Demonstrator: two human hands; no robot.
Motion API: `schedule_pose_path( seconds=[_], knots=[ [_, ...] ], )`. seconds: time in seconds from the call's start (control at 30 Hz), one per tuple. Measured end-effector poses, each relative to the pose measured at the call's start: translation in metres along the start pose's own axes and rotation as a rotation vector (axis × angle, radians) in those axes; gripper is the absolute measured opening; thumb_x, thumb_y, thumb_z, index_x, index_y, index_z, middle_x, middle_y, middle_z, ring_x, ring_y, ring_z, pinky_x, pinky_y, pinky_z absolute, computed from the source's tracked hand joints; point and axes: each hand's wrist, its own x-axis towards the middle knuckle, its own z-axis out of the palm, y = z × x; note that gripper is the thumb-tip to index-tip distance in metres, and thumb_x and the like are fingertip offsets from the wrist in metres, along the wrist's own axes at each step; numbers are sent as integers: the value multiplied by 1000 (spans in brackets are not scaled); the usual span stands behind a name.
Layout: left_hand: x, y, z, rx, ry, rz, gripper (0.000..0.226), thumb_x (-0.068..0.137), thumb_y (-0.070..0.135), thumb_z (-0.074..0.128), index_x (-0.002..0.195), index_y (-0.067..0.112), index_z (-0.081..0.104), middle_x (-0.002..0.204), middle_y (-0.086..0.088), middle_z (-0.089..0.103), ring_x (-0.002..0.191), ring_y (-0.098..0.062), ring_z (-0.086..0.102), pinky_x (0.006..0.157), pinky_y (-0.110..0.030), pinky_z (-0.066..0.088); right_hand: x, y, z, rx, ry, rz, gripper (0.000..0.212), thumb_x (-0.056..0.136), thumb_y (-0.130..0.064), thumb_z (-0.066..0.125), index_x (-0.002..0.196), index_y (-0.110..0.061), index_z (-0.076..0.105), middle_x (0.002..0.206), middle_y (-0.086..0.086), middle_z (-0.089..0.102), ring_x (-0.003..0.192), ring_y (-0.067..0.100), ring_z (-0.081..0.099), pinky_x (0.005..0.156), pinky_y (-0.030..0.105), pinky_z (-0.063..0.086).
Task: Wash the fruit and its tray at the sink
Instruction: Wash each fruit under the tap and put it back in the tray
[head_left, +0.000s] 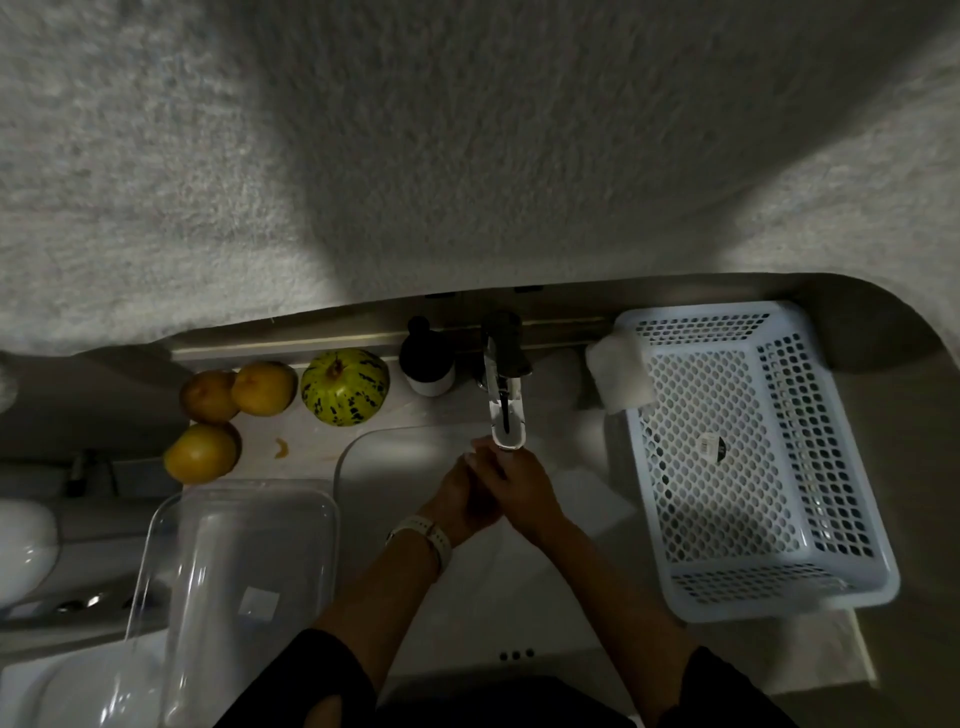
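Note:
Three yellow-orange round fruits (262, 388) and a green striped melon (345, 386) lie on the counter left of the sink (405, 457). A clear plastic tray (244, 577) rests at the sink's left edge, empty. My left hand (457, 499) and my right hand (519, 486) are pressed together over the basin, just under the spout of the tap (506, 410). The right hand lies over the left, fingers pointing toward the spout. Neither hand holds any fruit or the tray. Water flow is too dim to make out.
A white perforated basket (753, 457) stands on the counter right of the sink, a white sponge (618, 374) at its far left corner. A dark soap bottle (426, 358) stands by the tap. A rough plaster wall rises behind. A white toilet (26, 551) is at the far left.

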Motion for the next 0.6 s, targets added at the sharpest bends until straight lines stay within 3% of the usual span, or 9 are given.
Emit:
schedule_pose_path(
  seconds=[0.07, 0.17, 0.27, 0.33, 0.4, 0.5, 0.6],
  knots=[
    [-4, 2, -2, 49, -6, 25, 39, 102, 37, 34, 96, 10, 62, 84, -8, 74, 74, -18, 72, 61, -29, 57, 4, -5, 4, 10, -19, 58, 26, 96, -37, 53, 107, -17, 66, 103, 5, 67, 96, 18, 63, 83, 32, 50],
    [-9, 8, 2, 38, 39, 2, 45, 100, 45, 35, 103, 8, 62, 86, -12, 75, 85, -25, 68, 70, -36, 54, 12, -14, 8, 211, 18, 268, 31, 95, -40, 53, 104, -15, 69, 99, 2, 67, 93, 16, 63, 76, 25, 47],
    [-12, 12, 1, -20, 54, -44, 43, 97, 46, 46, 99, 6, 61, 79, -13, 72, 81, -23, 61, 69, -34, 53, 16, -20, 2, 321, 38, 377, 36, 94, -44, 54, 113, -16, 65, 101, 2, 63, 85, 12, 60, 81, 32, 50],
    [-15, 14, 0, 36, 33, -68, 36, 99, 38, 47, 105, 6, 61, 80, -12, 73, 83, -23, 62, 63, -31, 58, 14, -19, -6, 324, 49, 356, 34, 97, -36, 53, 121, -14, 60, 116, 8, 63, 104, 22, 61, 92, 34, 48],
    [-11, 15, 0, 81, -33, -72, 32, 103, 23, 42, 124, 3, 55, 92, -9, 69, 85, -17, 66, 65, -29, 59, 10, -14, -14, 277, 32, 278, 32, 100, -24, 47, 126, -9, 59, 129, 10, 60, 119, 23, 55, 101, 35, 43],
    [-13, 10, 9, 195, -48, -43, 30, 102, 29, 43, 117, 8, 57, 112, -12, 62, 102, -24, 63, 91, -39, 51, 1, -10, -24, 292, 44, 181, 28, 102, -18, 39, 124, -13, 57, 121, 6, 63, 106, 13, 60, 91, 23, 46],
    [-9, 5, 15, 258, -73, -6, 24, 100, 28, 45, 106, 10, 59, 119, -16, 59, 107, -29, 58, 90, -43, 49, -8, -4, -27, 308, 21, 171, 29, 104, -24, 36, 124, -16, 55, 118, 2, 63, 107, 14, 61, 88, 19, 47]
  ],
)
